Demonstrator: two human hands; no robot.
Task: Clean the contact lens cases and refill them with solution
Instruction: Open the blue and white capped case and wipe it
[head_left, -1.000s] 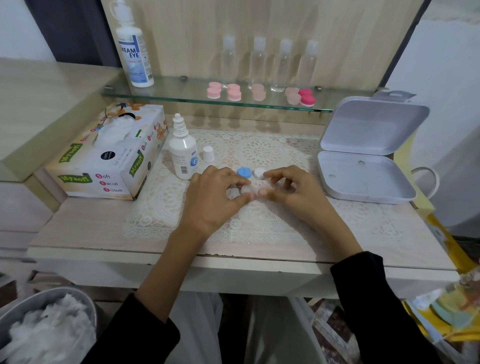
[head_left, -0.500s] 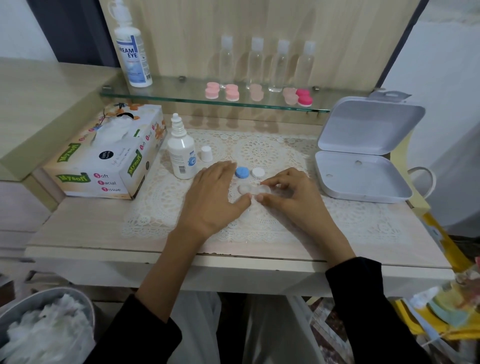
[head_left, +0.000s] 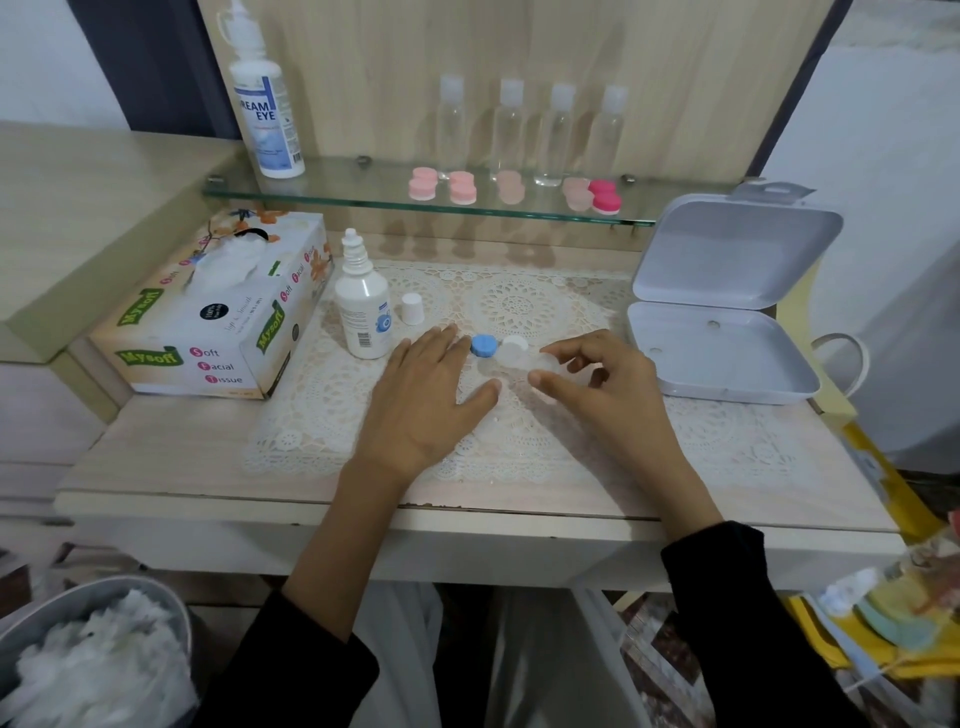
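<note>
**Head view: hands at the lens case on the lace mat**

Head view looks down on a lace mat (head_left: 519, 441); the left hand (head_left: 421, 400) lies flat and spread, gripping nothing; the right hand (head_left: 602, 384) pinches one end of the clear contact lens case (head_left: 545, 364) between thumb and fingers, low over the mat. A blue cap (head_left: 483, 345) and a white cap (head_left: 513, 348) sit just beside each other behind the case. The small solution bottle (head_left: 362, 312) stands uncapped, its cap (head_left: 413, 308) next to it; tissue box (head_left: 218, 312) on the left, open grey box (head_left: 727, 312) on the right; pink cases (head_left: 462, 188) up on the glass shelf (head_left: 337, 189).
</note>
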